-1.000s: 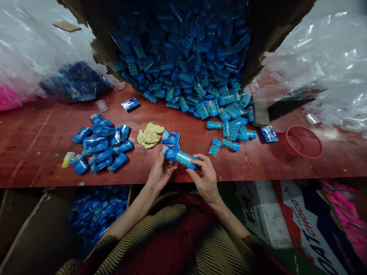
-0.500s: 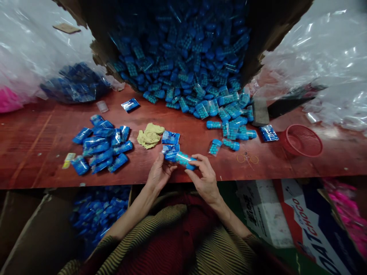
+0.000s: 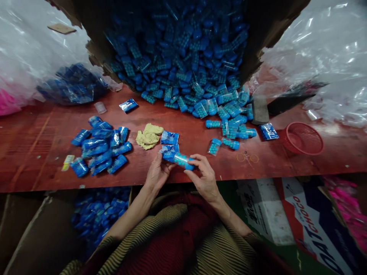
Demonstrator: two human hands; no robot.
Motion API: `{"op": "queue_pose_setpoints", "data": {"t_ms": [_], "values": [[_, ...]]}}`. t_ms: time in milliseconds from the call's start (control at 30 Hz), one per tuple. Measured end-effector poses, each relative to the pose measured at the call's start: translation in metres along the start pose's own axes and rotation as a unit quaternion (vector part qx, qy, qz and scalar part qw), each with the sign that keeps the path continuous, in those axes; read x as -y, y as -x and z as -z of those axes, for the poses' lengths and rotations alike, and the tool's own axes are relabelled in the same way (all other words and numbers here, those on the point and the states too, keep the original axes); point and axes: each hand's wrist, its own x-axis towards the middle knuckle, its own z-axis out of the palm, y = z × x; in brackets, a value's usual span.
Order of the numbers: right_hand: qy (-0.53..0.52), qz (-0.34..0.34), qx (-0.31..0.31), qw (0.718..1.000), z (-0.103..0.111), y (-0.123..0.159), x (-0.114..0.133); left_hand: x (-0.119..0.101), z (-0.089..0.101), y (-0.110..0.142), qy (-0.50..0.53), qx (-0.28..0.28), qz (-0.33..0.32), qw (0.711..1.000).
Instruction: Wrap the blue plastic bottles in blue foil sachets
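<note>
My right hand [image 3: 205, 176] grips the blue-capped end of a small clear bottle [image 3: 181, 159] filled with light blue balls. The bottle lies nearly level, its other end against the opening of a blue printed wrapper [image 3: 168, 155]. My left hand [image 3: 157, 172] pinches that wrapper from the left; some of its fingers are hidden under it. Whether the bottle's end sits inside the wrapper, I cannot tell. Just beyond is a flat blue packet [image 3: 169, 137], with a crumpled yellow cloth-like piece [image 3: 149, 136] to its left.
Wrapped blue bottles [image 3: 99, 147] form a pile at left. An open carton [image 3: 275, 26] at the back spills many unwrapped bottles [image 3: 229, 109] onto the red table [image 3: 183, 114]. At right stand a red plastic basket [image 3: 301, 138] and a dark block [image 3: 292, 101]. Plastic bags flank the carton.
The bottle has shifted slightly left, and its end now meets the wrapper more closely. Both hands keep their grips. The view has moved a little.
</note>
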Motion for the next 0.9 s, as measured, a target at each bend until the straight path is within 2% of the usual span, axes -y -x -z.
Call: {"op": "queue_pose_setpoints", "data": {"t_ms": [100,200,333,433,500,633,733,900], "values": [[-0.003,-0.012,-0.007,1.0,0.003,-0.003,-0.002,-0.002,0.001,0.0,-0.017,-0.005,0.003,1.0],[0.002,-0.041,-0.05,0.998,0.005,-0.006,-0.013,-0.005,0.001,-0.001,-0.031,-0.021,0.012,0.999],[0.001,-0.061,-0.062,0.996,0.001,-0.01,-0.032,-0.006,-0.004,0.001,-0.022,-0.073,0.054,0.996],[-0.04,-0.083,-0.089,0.992,-0.001,-0.01,-0.033,-0.006,-0.005,0.003,-0.001,-0.08,0.087,0.993],[-0.11,-0.108,-0.104,0.983,0.001,-0.01,-0.027,-0.006,-0.005,0.004,0.014,-0.07,0.09,0.993],[-0.232,-0.148,-0.079,0.958,0.006,-0.009,-0.008,-0.004,-0.005,0.006,0.025,-0.057,0.095,0.994],[-0.23,-0.137,-0.05,0.962,0.009,-0.01,0.0,-0.003,-0.006,0.007,0.031,-0.052,0.097,0.993],[-0.201,-0.102,-0.022,0.974,0.01,-0.012,0.0,-0.003,-0.006,0.008,0.036,-0.048,0.097,0.993]]}}
